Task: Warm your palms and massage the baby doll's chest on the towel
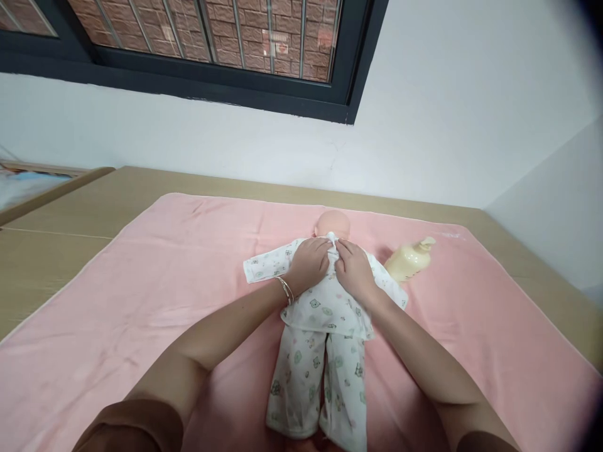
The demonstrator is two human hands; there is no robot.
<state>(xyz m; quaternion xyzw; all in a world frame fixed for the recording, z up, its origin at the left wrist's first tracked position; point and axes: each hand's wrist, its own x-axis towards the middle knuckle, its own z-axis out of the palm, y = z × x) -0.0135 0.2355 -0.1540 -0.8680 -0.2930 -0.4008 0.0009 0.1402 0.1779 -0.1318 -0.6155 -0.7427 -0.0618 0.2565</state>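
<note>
A baby doll [332,223] lies on its back with its head toward the wall. It wears a white long-sleeved baby top [325,307] and matching trousers [301,376], both printed with small green figures. My left hand [309,262] and my right hand [353,267] meet at the collar, each with its fingers closed on one side of the top's front. The fingertips nearly touch below the doll's head, and part of the neckline is hidden under them. One sleeve stretches out to the left; the other slants down behind my right forearm.
A pale yellow bottle [409,260] lies on its side right of the doll. A pink cloth [188,282] covers most of the wooden surface [66,213]. Behind stand a white wall [235,144] and a dark-framed barred window [211,69].
</note>
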